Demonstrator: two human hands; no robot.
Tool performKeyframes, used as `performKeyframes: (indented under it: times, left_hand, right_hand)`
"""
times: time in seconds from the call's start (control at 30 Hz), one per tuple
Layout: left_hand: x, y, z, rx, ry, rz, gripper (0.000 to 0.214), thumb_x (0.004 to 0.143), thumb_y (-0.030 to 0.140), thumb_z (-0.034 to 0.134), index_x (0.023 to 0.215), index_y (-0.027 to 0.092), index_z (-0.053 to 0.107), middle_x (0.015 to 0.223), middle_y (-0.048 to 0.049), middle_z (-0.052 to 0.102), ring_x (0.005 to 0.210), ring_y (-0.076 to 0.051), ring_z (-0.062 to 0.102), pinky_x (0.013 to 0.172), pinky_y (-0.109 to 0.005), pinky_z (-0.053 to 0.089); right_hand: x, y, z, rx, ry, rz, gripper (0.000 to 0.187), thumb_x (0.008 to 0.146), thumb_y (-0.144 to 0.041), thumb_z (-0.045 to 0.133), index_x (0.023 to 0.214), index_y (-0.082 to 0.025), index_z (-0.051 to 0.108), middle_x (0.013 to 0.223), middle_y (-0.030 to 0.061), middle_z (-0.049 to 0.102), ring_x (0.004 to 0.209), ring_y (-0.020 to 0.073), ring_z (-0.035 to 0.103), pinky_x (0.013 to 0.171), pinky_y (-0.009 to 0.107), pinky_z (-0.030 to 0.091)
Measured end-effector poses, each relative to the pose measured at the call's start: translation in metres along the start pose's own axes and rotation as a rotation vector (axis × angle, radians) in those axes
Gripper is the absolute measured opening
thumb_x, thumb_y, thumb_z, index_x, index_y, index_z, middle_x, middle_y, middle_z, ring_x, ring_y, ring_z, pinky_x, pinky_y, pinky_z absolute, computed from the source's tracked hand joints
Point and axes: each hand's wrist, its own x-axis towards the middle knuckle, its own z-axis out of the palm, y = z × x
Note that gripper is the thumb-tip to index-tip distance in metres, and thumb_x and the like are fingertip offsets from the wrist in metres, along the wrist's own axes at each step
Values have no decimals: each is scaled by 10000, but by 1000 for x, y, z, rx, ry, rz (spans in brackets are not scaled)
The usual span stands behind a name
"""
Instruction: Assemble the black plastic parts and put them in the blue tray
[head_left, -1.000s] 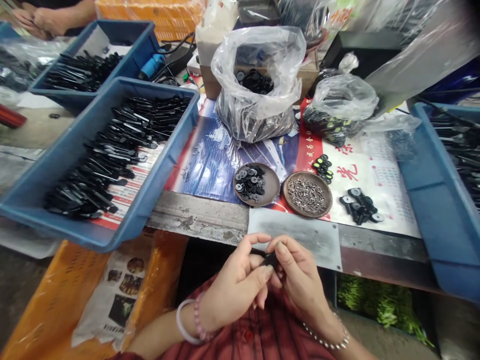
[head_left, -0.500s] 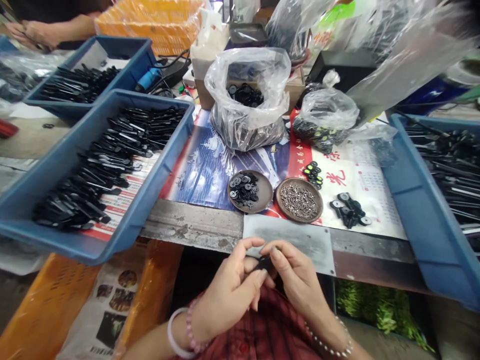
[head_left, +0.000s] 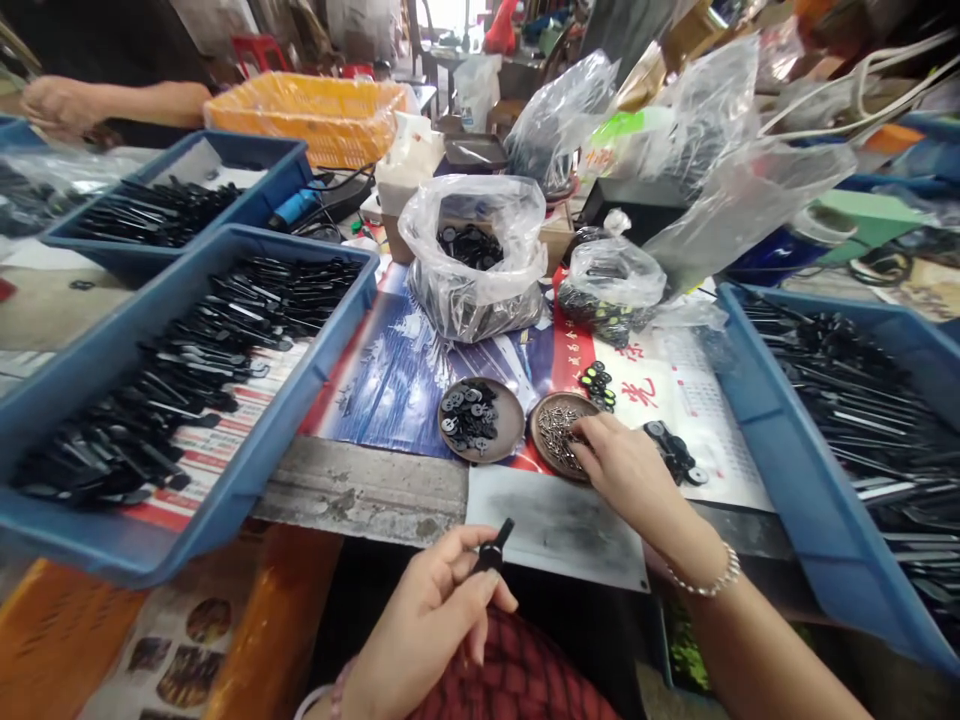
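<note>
My left hand (head_left: 431, 620) is below the table edge, pinching a small black plastic part (head_left: 493, 548) between thumb and fingers. My right hand (head_left: 626, 470) reaches over the brown dish of small metal pins (head_left: 551, 432), fingertips curled down into the pins; whether it holds one is hidden. Next to that dish sits a second brown dish with black washers (head_left: 472, 416). Loose black round pieces (head_left: 675, 455) lie just right of my right hand, and green-black pieces (head_left: 598, 385) behind the dishes.
Blue trays of long black parts stand at left (head_left: 225, 500), far left (head_left: 172, 160) and right (head_left: 772, 470). Clear bags of black parts (head_left: 472, 260) (head_left: 611, 285) sit behind the dishes. An orange crate (head_left: 315, 115) and another person's arm (head_left: 105, 100) are at the back.
My right hand left the black part and reached forward to the dish of pins. The left hand keeps the part alone. The view tilted up.
</note>
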Motion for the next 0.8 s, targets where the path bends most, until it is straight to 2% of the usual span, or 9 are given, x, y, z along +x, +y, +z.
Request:
performKeyframes:
  times: [0.1, 0.27, 0.47, 0.6, 0.7, 0.8]
  left_hand:
    - [1, 2, 0, -11, 6, -5, 367, 933, 394, 604, 1206, 159, 534, 852, -48, 710, 434, -28, 491, 452, -165, 334]
    - [4, 2, 1, -40, -13, -19, 387, 909, 410, 636, 1187, 159, 542, 838, -50, 714, 428, -32, 488, 449, -168, 328]
    - [8, 1, 4, -38, -13, -10, 316, 934, 388, 616, 1148, 165, 548, 854, -53, 715, 434, -36, 486, 457, -179, 321]
    - [11, 3, 4, -36, -24, 5, 287, 941, 384, 611, 1111, 163, 544, 854, -48, 709, 443, -30, 484, 458, -170, 317]
    - [12, 3, 4, -30, -28, 6, 269, 946, 374, 604, 1099, 162, 541, 860, -48, 708, 445, -29, 486, 450, -164, 315]
    - [12, 2, 4, -23, -6, 11, 255, 947, 357, 596, 1101, 164, 531, 857, -43, 707, 446, -31, 490, 441, -159, 325]
  right_hand:
    - [6, -2, 0, 7, 3, -1, 117, 938, -160, 558, 839, -149, 619, 821, 99, 662, 722, 252, 645, 623, 323, 380]
    - [9, 5, -1, 83, 38, 6, 132, 953, -193, 548, 835, -178, 604, 839, 67, 680, 763, 224, 654, 678, 308, 418]
    - [4, 10, -2, 312, 256, 58, 213, 961, -324, 532, 805, -196, 601, 789, 55, 661, 732, 212, 635, 653, 305, 442]
    - [3, 12, -1, 415, 293, 59, 259, 964, -372, 519, 824, -200, 651, 781, 57, 702, 704, 208, 651, 652, 313, 462]
    - [-2, 7, -6, 470, 300, 91, 230, 946, -366, 563, 832, -198, 670, 770, 47, 713, 674, 200, 654, 631, 306, 470]
    - [-17, -11, -14, 559, 315, 58, 183, 945, -346, 607, 862, -197, 674, 781, 36, 712, 666, 184, 653, 626, 290, 481]
